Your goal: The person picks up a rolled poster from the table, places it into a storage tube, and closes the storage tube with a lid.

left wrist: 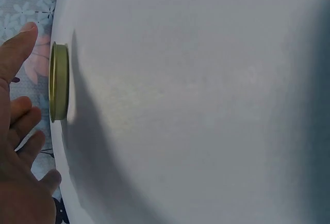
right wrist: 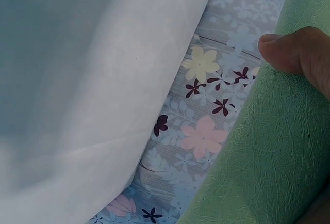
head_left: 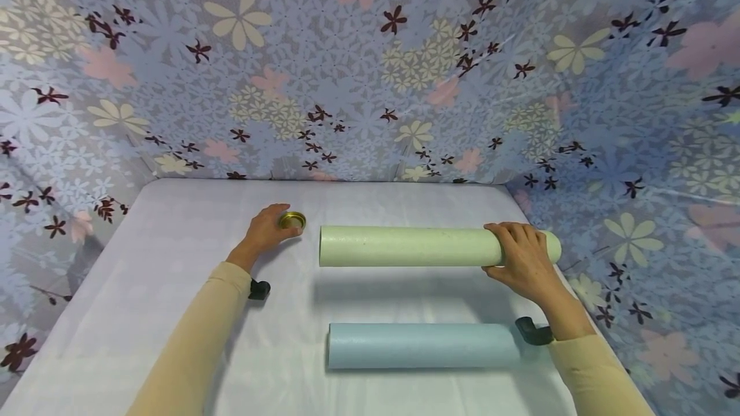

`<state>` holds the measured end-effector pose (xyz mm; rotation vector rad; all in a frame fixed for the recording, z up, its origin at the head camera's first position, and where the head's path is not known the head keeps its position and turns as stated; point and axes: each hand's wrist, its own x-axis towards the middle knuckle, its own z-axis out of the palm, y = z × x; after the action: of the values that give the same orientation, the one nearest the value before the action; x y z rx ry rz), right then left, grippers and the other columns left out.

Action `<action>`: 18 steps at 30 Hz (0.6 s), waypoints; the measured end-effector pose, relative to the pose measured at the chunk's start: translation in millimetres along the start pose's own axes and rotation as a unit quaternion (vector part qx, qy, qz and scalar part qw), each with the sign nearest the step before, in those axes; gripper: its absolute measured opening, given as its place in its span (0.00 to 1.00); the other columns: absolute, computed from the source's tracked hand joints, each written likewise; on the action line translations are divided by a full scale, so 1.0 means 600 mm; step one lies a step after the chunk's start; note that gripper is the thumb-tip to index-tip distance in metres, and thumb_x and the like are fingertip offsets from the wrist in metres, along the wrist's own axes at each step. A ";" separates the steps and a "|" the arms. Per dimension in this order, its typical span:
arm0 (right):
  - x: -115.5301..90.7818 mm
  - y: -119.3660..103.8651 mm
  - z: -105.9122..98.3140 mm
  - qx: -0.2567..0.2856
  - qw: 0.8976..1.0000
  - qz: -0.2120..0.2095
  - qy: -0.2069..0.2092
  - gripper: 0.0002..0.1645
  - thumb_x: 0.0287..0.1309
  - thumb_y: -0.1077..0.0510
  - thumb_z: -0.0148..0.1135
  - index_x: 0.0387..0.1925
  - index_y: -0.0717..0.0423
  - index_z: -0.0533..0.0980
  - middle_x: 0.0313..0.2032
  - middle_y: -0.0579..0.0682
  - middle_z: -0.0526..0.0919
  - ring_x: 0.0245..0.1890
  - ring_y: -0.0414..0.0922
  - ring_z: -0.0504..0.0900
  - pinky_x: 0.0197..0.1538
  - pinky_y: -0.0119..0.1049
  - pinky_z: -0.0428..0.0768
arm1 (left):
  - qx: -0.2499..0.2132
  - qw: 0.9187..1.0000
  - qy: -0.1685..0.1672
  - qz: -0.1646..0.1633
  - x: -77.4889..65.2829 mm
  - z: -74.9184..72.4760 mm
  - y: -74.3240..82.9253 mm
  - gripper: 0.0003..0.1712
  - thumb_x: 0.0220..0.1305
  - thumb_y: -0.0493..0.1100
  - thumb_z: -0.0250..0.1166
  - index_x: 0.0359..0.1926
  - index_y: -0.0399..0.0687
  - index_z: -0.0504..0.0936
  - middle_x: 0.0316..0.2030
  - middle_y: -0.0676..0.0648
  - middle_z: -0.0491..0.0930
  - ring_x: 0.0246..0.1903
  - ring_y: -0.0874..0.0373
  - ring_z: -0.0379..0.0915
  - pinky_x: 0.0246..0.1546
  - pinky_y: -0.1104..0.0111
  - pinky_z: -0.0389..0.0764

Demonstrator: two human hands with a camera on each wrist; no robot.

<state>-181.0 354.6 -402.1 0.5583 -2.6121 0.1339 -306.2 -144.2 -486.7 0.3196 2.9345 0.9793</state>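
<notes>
In the head view my right hand (head_left: pixel 523 259) grips a long pale green tube (head_left: pixel 410 246) near its right end. The tube is held level above the white table, with a shadow below it. The right wrist view shows the thumb (right wrist: pixel 289 51) lying across the tube's textured green surface (right wrist: pixel 263 146). My left hand (head_left: pixel 268 228) is at a small round gold lid (head_left: pixel 292 221), its fingers behind it and thumb in front. In the left wrist view the lid (left wrist: pixel 60 82) rests on the table, and the fingers (left wrist: pixel 28 123) look spread and apart from it.
A light blue tube (head_left: pixel 424 345) lies on the white table (head_left: pixel 173 242), nearer to me than the green one. Floral fabric (head_left: pixel 347 82) hangs behind the table and at both sides. Dark wrist straps (head_left: pixel 533 331) are on both arms.
</notes>
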 end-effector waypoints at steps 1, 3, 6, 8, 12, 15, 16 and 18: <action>0.000 0.000 0.000 0.001 1.000 0.000 0.000 0.51 0.24 0.56 0.82 0.56 0.54 0.68 0.49 0.62 0.72 0.50 0.63 0.68 0.49 0.62 0.62 | 0.002 1.000 0.000 -0.001 0.001 0.002 -0.001 0.44 0.57 0.55 0.66 0.68 0.39 0.61 0.67 0.34 0.61 0.67 0.36 0.54 0.67 0.44 0.56; -0.001 0.001 0.000 0.003 1.000 0.000 0.000 0.50 0.25 0.56 0.82 0.56 0.54 0.68 0.49 0.62 0.72 0.50 0.63 0.68 0.49 0.62 0.62 | 0.008 1.000 -0.002 -0.005 0.003 0.006 -0.004 0.44 0.57 0.55 0.66 0.68 0.38 0.61 0.67 0.34 0.61 0.66 0.36 0.55 0.66 0.43 0.57; -0.001 0.001 0.001 0.006 1.000 0.001 0.000 0.50 0.25 0.56 0.82 0.56 0.54 0.68 0.49 0.62 0.72 0.50 0.63 0.68 0.49 0.62 0.62 | 0.016 1.000 -0.003 -0.013 0.005 0.013 -0.008 0.45 0.56 0.56 0.67 0.68 0.38 0.61 0.66 0.34 0.62 0.66 0.36 0.56 0.66 0.43 0.57; -0.001 0.002 0.002 0.007 1.000 0.002 0.001 0.50 0.25 0.56 0.82 0.56 0.54 0.68 0.49 0.62 0.72 0.50 0.63 0.68 0.49 0.62 0.62 | 0.023 1.000 0.000 -0.014 0.005 0.016 -0.009 0.45 0.56 0.56 0.66 0.67 0.37 0.61 0.66 0.34 0.63 0.65 0.36 0.57 0.66 0.43 0.56; 0.000 0.003 0.003 0.006 1.000 0.004 0.003 0.50 0.24 0.56 0.82 0.56 0.54 0.68 0.49 0.62 0.73 0.50 0.62 0.68 0.49 0.62 0.62 | 0.024 1.000 0.003 -0.016 0.005 0.019 -0.008 0.45 0.56 0.57 0.66 0.67 0.38 0.61 0.66 0.34 0.63 0.66 0.37 0.57 0.67 0.42 0.52; 0.000 0.003 0.004 0.007 1.000 0.003 0.003 0.50 0.24 0.56 0.82 0.56 0.54 0.68 0.49 0.62 0.73 0.50 0.62 0.68 0.49 0.62 0.62 | 0.023 1.000 0.000 -0.019 0.006 0.019 -0.008 0.45 0.56 0.57 0.66 0.67 0.38 0.61 0.66 0.35 0.63 0.67 0.38 0.56 0.69 0.42 0.48; 0.000 0.004 0.005 0.007 1.000 0.003 0.003 0.50 0.24 0.56 0.82 0.56 0.54 0.68 0.49 0.62 0.73 0.50 0.62 0.68 0.49 0.62 0.62 | 0.024 0.999 -0.002 -0.020 0.006 0.020 -0.008 0.45 0.56 0.57 0.66 0.67 0.39 0.61 0.66 0.35 0.63 0.67 0.39 0.56 0.69 0.42 0.47; -0.001 0.005 0.005 0.007 1.000 0.004 0.002 0.50 0.24 0.56 0.82 0.56 0.54 0.68 0.49 0.62 0.72 0.50 0.62 0.68 0.50 0.63 0.62 | 0.031 0.999 -0.003 -0.020 0.008 0.021 -0.009 0.45 0.56 0.57 0.66 0.67 0.39 0.61 0.66 0.35 0.63 0.67 0.39 0.56 0.69 0.42 0.47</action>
<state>-183.0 356.7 -405.2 0.5518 -2.6120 0.1551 -310.6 -140.1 -500.1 0.2649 2.9581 0.8829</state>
